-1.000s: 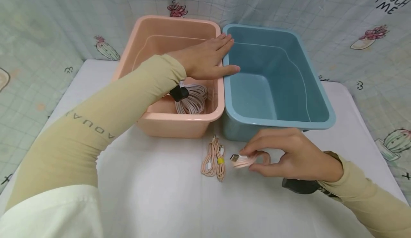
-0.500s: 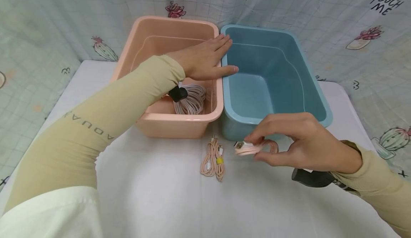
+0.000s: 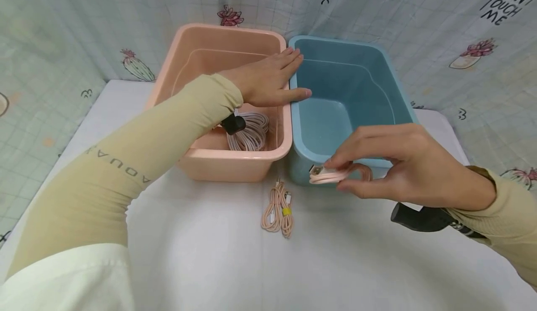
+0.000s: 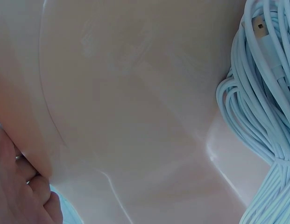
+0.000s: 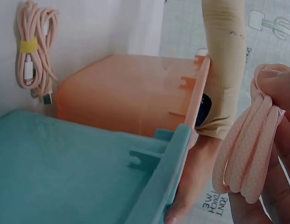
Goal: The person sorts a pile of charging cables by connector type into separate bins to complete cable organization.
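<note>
My right hand (image 3: 390, 162) pinches a coiled pink USB cable (image 3: 329, 176) between thumb and fingers, in the air at the front edge of the blue bin (image 3: 299, 134). The cable's loops (image 5: 247, 149) show close up in the right wrist view. My left hand (image 3: 272, 79) lies flat across the touching rims of the pink bin (image 3: 228, 165) and the blue bin, its fingers straight. Under the left wrist, a bundled white cable (image 3: 251, 131) lies inside the pink bin; its metal plug shows in the left wrist view.
Two coiled pink cables (image 3: 278, 208), one with a yellow tie (image 3: 286, 211), lie on the white table cover (image 3: 201, 255) before the gap between the bins. A patterned curtain (image 3: 335, 3) hangs behind the bins.
My right hand has risen from near the table and moved right and away from me, carrying the pink cable up to the blue bin's front rim. The left hand stays in place.
</note>
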A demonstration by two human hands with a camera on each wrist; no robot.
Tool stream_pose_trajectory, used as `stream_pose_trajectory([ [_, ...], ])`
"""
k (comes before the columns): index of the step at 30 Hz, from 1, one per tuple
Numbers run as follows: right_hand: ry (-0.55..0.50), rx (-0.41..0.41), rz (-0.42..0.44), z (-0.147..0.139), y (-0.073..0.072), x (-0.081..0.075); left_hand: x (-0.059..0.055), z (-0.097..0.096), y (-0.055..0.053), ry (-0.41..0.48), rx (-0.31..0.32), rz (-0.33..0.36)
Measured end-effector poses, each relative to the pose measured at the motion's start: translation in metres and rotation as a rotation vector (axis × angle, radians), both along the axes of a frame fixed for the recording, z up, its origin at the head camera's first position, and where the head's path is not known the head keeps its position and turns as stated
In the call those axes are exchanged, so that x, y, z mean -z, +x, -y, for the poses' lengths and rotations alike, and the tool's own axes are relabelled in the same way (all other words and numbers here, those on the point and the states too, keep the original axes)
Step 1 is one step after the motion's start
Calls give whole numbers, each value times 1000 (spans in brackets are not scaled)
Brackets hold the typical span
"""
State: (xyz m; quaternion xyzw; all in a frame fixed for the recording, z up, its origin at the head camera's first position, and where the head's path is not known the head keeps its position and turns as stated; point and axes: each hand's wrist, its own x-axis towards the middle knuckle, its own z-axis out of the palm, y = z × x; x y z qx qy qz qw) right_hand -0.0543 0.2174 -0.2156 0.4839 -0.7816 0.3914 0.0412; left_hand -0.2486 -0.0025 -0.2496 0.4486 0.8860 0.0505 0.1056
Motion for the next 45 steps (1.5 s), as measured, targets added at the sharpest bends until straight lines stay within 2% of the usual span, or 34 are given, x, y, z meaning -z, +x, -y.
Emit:
stream_pose_trajectory([
  [4,31,9,-13,-4,-7,0,1,0,-1,-6,4,1],
  [11,143,108,-70,-8,-18,-7,3,0,-1,-12,4,10],
  [18,147,166,-7,-5,-32,-18,5,0,-1,-14,3,15],
  [22,212,256,4,-8,-41,-22,5,0,-2,-17,-4,20],
  [29,249,343,-22,-16,-60,-20,5,0,-1,-24,-11,22],
  [38,286,502,-12,-24,-84,-16,3,1,-2,-14,-13,14],
  [45,340,604,34,-30,-103,-9,2,2,-2,-5,-14,9],
])
